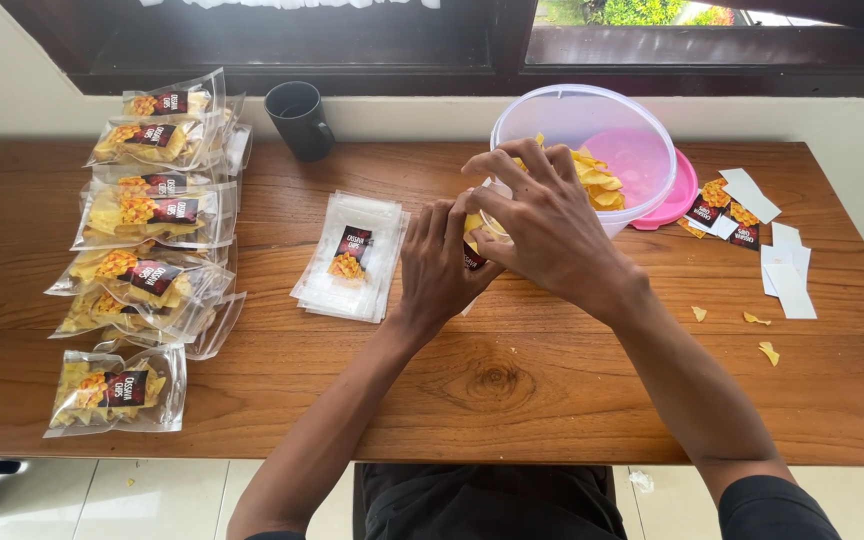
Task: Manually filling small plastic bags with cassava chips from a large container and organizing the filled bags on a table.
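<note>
A long wooden desk (512, 390) fills the view, set against a pale wall under a dark-framed window. On its far side stands a large clear plastic tub (592, 125), part-filled with yellow chips (597, 180), with a pink lid (674, 195) lying flat beneath and just to the right of it. Down the left end of the desk runs a column of filled chip packets (152, 215), clear pouches with dark labels, overlapping one another; a single filled packet (117, 390) lies apart near the front edge. In the middle, left of the hands, sits a stack of empty clear pouches (352, 257), each with a sticker. A black mug (299, 118) stands by the wall behind that stack. At the right end lie loose white backing papers (787, 275) and a few label stickers (720, 210), with three chip crumbs (757, 335) scattered nearer the front. The left hand (442, 265) and right hand (542, 215) meet just in front of the tub, both curled about a small clear pouch (474, 240) holding some chips. The left fingers (447, 215) are closed on its near side; the right fingers (507, 165) are spread and bent over its top, gripping it, mostly hiding the pouch.
</note>
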